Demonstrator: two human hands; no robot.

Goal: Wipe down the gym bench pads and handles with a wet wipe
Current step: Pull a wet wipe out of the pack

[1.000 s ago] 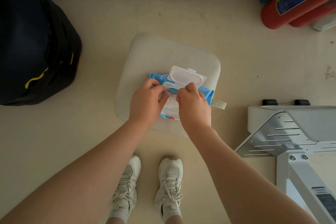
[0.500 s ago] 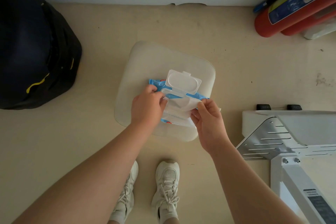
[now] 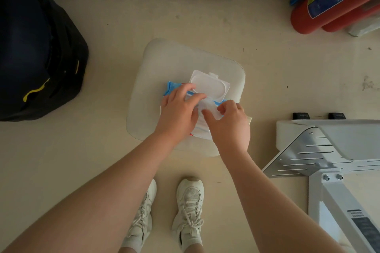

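Note:
A blue pack of wet wipes (image 3: 171,87) lies on a translucent white stool top (image 3: 164,61), its white flip lid (image 3: 209,85) standing open. My left hand (image 3: 177,112) presses down on the pack with its fingers spread over the opening. My right hand (image 3: 230,123) pinches a white wet wipe (image 3: 209,110) between thumb and fingers just right of the opening. The white gym bench (image 3: 329,150) with its metal bracket stands at the right edge.
A dark bag (image 3: 37,53) with yellow trim sits on the floor at the left. Red cylinders (image 3: 329,12) with a blue and yellow label lie against the wall at the top right. My two white shoes (image 3: 188,211) stand below the stool.
My right hand drew a wipe out to the right, then came back toward the pack opening. My left hand stayed on the pack and spread its fingers.

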